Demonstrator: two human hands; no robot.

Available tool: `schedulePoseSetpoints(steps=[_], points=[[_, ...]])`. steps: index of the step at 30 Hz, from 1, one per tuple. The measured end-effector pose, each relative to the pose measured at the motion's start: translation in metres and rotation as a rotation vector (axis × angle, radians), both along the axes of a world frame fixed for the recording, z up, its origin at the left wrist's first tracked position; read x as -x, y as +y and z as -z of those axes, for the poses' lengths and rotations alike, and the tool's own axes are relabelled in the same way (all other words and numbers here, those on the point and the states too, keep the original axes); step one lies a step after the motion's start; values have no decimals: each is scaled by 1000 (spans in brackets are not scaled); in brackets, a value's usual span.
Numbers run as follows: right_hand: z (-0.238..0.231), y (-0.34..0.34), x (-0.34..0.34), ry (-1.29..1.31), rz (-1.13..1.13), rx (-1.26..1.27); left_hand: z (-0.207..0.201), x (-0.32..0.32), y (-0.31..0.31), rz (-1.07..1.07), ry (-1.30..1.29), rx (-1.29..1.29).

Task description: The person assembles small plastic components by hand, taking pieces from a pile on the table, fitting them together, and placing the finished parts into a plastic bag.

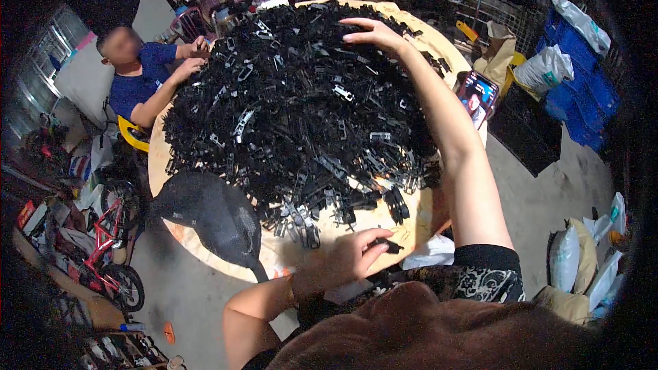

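Note:
A large heap of small black plastic parts [288,89] covers most of the round wooden table [428,216]. My left hand [363,255] is closed at the near edge, pinching a small black plastic part [392,247] between thumb and fingers. Stretched across the table, my right hand [373,33] rests over the far right of the heap with its fingers spread. Nothing shows in its grasp, though its underside is hidden. A few silvery pieces [343,93] lie among the dark ones. Loose parts [301,223] are scattered between the heap and my left hand.
A black mesh cover [209,209] lies over the table's near left edge. The lit phone [476,99] stands at the right edge. Across to the left sits a person [140,75] with both hands at the heap. Sacks [572,253] and a red bicycle [110,247] stand on the floor.

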State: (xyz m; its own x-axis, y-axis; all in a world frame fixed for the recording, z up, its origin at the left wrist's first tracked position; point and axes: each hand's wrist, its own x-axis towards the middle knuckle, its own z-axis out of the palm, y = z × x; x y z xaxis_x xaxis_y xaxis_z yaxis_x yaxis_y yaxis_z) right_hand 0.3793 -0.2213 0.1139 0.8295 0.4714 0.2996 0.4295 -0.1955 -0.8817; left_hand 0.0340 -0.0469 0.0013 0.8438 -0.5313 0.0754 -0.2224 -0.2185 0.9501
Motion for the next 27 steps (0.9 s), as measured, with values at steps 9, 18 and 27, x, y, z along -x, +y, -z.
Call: schedulePoseSetpoints(steps=[9, 18, 27], points=[[14, 45, 77, -645, 64, 199, 13, -12, -1, -10, 222, 133], [44, 56, 138, -1176, 159, 496, 6, -28, -1, 26, 393, 284], [52, 57, 189, -578, 415, 224, -14, -17, 5, -99, 464, 427]])
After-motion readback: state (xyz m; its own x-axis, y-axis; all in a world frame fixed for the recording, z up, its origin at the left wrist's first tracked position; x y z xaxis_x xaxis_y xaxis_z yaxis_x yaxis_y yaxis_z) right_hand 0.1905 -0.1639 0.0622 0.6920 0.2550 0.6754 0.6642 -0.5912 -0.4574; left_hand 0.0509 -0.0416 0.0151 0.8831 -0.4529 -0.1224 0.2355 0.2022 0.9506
